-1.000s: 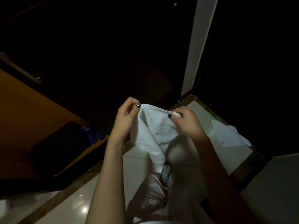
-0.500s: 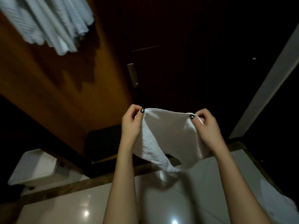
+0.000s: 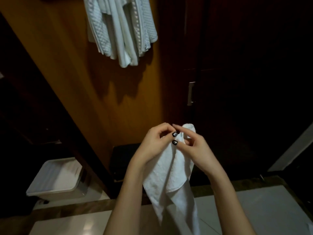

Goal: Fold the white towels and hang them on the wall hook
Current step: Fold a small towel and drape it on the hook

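Left hand [image 3: 156, 145] and right hand [image 3: 194, 146] each pinch a top corner of the white towel [image 3: 169, 175], corners touching; the rest hangs limp, well below the hung towels [image 3: 122, 31]. Soft, light, floppy cloth: grip corners and edges.

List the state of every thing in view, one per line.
held towel: doubled over, top corners together, rest hanging loose.
left hand: pinches the towel's top corners.
right hand: grips the towel's top edge.
hung towels: bunched, draped high on the wooden wall; hook hidden.
white bin: lid down, standing on the floor.
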Tool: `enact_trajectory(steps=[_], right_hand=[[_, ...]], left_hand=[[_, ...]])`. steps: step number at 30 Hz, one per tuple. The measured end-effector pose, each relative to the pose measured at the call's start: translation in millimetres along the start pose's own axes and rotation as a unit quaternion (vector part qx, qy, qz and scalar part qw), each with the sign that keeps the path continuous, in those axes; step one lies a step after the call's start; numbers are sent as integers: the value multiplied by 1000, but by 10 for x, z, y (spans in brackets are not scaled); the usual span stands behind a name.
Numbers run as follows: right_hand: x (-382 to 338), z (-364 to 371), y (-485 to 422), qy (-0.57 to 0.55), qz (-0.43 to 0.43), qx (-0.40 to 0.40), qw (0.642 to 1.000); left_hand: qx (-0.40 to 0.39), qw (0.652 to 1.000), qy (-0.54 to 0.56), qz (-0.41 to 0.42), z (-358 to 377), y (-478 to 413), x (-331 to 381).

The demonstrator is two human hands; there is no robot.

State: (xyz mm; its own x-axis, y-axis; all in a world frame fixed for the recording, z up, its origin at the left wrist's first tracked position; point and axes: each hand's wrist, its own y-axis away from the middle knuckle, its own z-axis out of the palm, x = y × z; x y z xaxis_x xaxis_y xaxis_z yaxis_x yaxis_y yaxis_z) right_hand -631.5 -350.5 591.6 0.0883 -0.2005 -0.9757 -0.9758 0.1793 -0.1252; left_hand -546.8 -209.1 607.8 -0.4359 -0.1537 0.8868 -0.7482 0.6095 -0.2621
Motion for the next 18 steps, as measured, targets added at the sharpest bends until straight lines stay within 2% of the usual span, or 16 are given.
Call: enact_trajectory(steps=[5,8,14,18], right_hand=[[-41,633,-162,56,-14,60,997],[-82,918,-239,66,-21,79,994],[-106,1192,-351,63,-26,146,987],[-50,1290,-432,17,-13,174,985]], left_hand=[[-5,1000,-22,-10,-554,138,-200],[19,998,-9,-66,-911,316,-354],[-4,985,-13,-169,-1579,782,-765],[50,987,19,-154,-1727,969,-936]])
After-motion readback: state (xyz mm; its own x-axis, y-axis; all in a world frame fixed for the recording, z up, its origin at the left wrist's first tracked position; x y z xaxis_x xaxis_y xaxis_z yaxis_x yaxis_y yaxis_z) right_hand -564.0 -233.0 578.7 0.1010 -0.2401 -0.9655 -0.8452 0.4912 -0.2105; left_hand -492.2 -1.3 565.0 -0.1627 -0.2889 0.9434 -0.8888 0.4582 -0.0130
